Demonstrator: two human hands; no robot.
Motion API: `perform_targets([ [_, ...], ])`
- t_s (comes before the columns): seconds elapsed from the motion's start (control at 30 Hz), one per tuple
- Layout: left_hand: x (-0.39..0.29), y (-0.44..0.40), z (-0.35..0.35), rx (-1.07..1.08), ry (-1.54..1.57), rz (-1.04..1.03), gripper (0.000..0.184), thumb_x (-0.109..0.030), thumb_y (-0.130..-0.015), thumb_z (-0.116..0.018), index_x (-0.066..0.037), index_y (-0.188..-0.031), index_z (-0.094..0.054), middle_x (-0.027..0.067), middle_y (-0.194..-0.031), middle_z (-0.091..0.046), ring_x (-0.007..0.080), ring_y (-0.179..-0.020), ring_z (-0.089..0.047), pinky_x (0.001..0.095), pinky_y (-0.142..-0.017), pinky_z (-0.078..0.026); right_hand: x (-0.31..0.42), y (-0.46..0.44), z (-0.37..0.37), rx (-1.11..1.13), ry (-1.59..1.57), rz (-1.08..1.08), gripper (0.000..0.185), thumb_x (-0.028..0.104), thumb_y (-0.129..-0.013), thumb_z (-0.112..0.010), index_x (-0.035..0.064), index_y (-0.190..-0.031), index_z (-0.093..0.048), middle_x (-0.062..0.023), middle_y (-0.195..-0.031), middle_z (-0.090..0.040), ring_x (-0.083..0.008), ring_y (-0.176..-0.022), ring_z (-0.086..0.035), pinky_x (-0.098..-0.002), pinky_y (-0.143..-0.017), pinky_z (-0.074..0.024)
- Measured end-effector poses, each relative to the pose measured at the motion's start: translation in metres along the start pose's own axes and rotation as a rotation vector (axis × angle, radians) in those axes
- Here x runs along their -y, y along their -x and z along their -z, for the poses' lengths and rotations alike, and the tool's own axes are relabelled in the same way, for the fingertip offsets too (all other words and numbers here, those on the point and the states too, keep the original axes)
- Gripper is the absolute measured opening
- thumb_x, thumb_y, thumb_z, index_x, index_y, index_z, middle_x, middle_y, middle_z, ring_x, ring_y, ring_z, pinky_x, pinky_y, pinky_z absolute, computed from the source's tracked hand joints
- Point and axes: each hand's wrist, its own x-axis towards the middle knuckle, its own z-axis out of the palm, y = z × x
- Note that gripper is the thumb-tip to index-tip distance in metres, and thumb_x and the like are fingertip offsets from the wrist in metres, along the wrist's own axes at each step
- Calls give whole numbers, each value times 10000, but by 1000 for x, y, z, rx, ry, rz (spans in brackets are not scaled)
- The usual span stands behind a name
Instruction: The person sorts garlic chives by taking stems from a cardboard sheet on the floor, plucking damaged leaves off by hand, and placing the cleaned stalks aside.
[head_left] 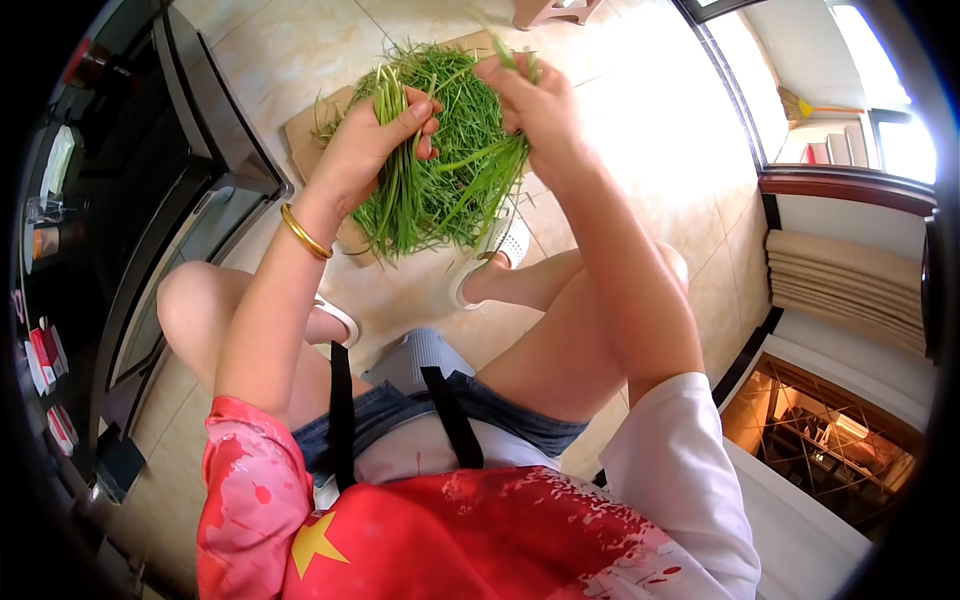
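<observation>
A large heap of long, thin green chives [462, 95] lies on a flat piece of brown cardboard [303, 140] on the floor. Above its left part, my left hand [390, 135] is closed round an upright bunch of chives [402, 200], pale ends up and leaves hanging down. To the right, my right hand [540, 115] is closed on a few more chives [510, 165]; their tips droop below the hand and some stick out above the fingers. My right fingertips are partly hidden by the hand itself. A gold bangle [305, 232] circles my left wrist.
My feet in white shoes [462, 285] are close to the cardboard's near edge. I sit on a low grey-blue stool [425, 355]. A dark glossy cabinet [150, 200] stands along the left, and a pinkish stool [555, 12] at the top. Tiled floor [650, 130] surrounds the heap.
</observation>
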Motion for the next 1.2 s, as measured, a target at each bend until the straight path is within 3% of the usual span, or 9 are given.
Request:
perform_targets([
  [0.23,-3,1,2,-86,131,32,283,-257,-948,-578,-6,-1070,-531,53,-912,-608,160,-789,-631,284,-718,-523,-2,-16,30,-219,149,13,570,248,-782,-676,-33,-1250,-513,-77,-872,-600,-130,-696,-507,-295,-605,-429],
  [0.3,-6,2,1,-121,190,30,279,-244,-954,-562,-8,-1096,-518,79,-966,-621,190,-860,-649,314,-763,-539,-4,-15,24,-189,71,-17,477,141,-843,-625,-39,-1256,-467,44,-650,-429,-42,-534,-362,-219,-500,-315],
  [0.47,-7,2,3,-104,249,22,253,-211,-960,-547,-8,-1108,-521,83,-1000,-619,190,-885,-640,332,-798,-539,7,0,10,-115,-7,-10,344,247,-915,-535,-17,-1135,-533,53,-656,-420,-45,-570,-369,-223,-541,-333],
  [0.53,-5,1,5,-102,275,9,243,-202,-963,-539,-10,-1112,-523,75,-994,-615,170,-862,-630,326,-790,-537,9,3,9,147,11,-13,338,304,-955,-486,-8,-1061,-563,52,-652,-415,-53,-563,-363,-222,-552,-345],
  [0.7,-8,0,0,-90,243,-68,296,-233,-957,-568,-10,-1149,-546,-18,-817,-503,73,-685,-449,247,-676,-448,1,12,-8,304,-5,1,329,308,-997,-425,11,-1015,-564,46,-663,-417,-61,-567,-362,-224,-556,-354],
  [0.93,-8,0,2,-105,164,-115,320,-283,-947,-585,-10,-1114,-579,-28,-795,-463,72,-680,-424,232,-642,-395,-3,19,-22,385,98,-70,316,293,-1001,-408,15,-1003,-558,41,-664,-415,-68,-592,-385,-227,-563,-373],
  [1.03,-15,1,3,-113,222,-114,294,-309,-959,-558,-30,-1046,-582,-13,-808,-489,80,-692,-452,247,-695,-439,-3,14,-16,278,97,7,382,288,-1005,-378,-20,-1071,-595,-44,-824,-623,-138,-743,-544,-270,-720,-440],
  [1.07,-18,0,0,-220,282,-145,286,-321,-967,-539,-40,-1008,-574,-6,-818,-505,86,-702,-470,266,-728,-463,-7,6,-9,300,109,17,412,292,-1007,-364,-29,-1123,-596,-104,-990,-666,-177,-932,-587,-293,-819,-435],
  [1.2,-23,1,15,-203,375,-175,272,-331,-978,-510,-63,-962,-551,1,-841,-536,90,-677,-496,321,-777,-507,-9,-5,4,143,209,182,452,330,-1011,-351,-11,-1159,-609,-112,-1131,-637,-190,-1084,-555,-337,-904,-418],
])
